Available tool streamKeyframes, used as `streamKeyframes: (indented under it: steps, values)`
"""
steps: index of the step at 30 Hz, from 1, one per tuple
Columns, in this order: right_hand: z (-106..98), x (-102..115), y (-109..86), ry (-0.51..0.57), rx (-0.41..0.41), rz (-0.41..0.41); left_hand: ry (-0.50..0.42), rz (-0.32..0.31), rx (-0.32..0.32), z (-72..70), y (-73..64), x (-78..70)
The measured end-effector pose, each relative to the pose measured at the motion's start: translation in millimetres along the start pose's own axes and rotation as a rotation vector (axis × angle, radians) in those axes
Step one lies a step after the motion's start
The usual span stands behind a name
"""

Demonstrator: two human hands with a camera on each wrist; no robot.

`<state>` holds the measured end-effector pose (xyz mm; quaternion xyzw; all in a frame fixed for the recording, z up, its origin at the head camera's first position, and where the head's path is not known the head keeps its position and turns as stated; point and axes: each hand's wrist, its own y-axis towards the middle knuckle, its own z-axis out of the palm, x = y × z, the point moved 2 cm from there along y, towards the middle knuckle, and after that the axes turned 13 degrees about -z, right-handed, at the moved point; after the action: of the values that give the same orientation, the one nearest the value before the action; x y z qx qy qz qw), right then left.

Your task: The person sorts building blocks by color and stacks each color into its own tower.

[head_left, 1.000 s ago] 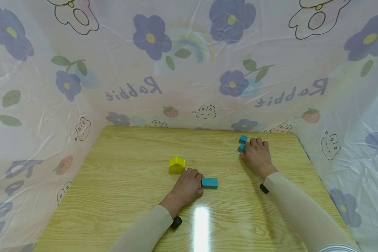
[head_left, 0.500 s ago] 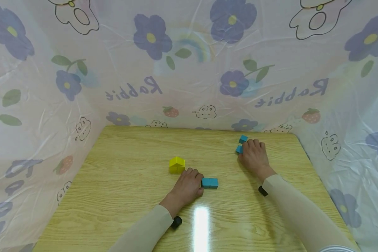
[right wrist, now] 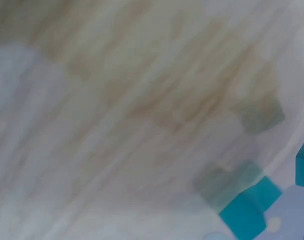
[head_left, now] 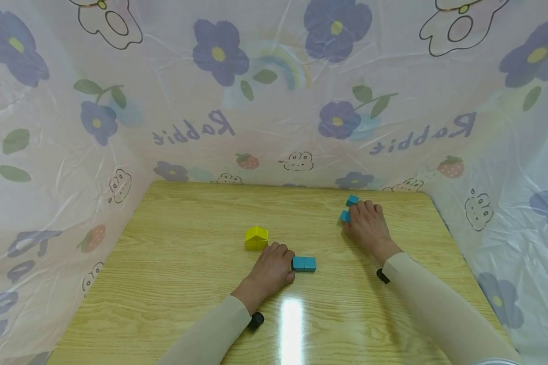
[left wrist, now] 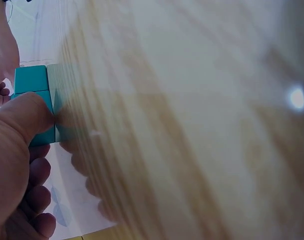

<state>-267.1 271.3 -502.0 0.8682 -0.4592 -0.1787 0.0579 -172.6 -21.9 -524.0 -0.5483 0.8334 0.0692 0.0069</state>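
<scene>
My left hand pinches the left one of two blue blocks lying side by side; the left wrist view shows its thumb across the block pair, with curled fingers behind. Just behind that hand, several yellow blocks form a small house shape with a pointed top. Toward the back right, my right hand holds a blue block, partly hidden by its fingers. Another blue block sits just beyond. In the right wrist view the held block is cut off at the edge; more blue shows below.
The wood-grain table ends at a patterned cloth wall at the back, with cloth on both sides too. A bright light reflection lies on the front of the tabletop. Dark wrist cameras sit under both wrists.
My right hand has shifted slightly left together with the blue block it holds, widening that block's offset from the far one. The left hand and its blocks stay put.
</scene>
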Motion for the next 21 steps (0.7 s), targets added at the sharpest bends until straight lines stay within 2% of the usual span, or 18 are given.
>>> streamKeyframes:
  steps: [5, 16, 21]
  values:
    - [-9.0, 10.5, 0.7, 0.011, -0.024, -0.058, 0.000, -0.007, 0.013, -0.8, 0.9, -0.1]
    - [-33.8, 50.1, 0.1, 0.035, -0.180, -0.248, -0.002, -0.020, 0.043, -0.7, 2.4, 0.1]
    - [-48.1, 72.5, -1.0, 0.100, -0.189, -0.310, 0.001, -0.015, 0.040, -0.5, 2.5, -0.5]
